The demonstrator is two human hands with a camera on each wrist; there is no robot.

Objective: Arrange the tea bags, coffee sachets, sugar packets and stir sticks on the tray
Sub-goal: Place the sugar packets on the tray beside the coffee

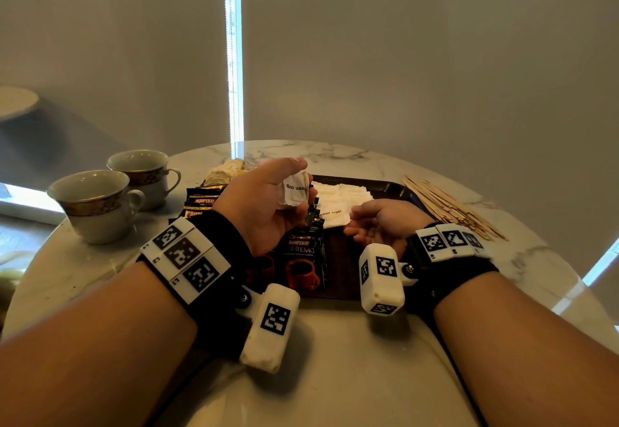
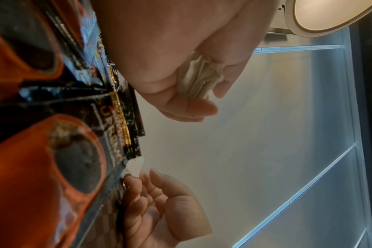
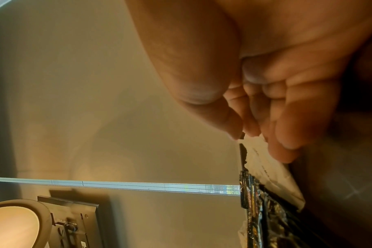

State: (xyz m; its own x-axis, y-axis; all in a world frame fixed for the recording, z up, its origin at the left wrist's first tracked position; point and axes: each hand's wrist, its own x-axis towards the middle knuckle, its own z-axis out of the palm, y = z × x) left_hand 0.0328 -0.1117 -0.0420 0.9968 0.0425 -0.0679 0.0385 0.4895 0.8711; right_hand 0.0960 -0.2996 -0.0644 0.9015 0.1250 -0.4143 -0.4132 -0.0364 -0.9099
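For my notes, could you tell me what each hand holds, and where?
Left hand grips a bunch of sugar packets by their lower ends; right hand holds nothing.

Left hand [image 1: 268,198] raised, fingers curled; right hand [image 1: 385,222] low, palm-up.

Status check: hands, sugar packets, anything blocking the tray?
Left hand grips a bunch of sugar packets above the tray. Right hand low over the tray, fingers at a brown sugar packet. Stir sticks off-tray; nothing blocking.
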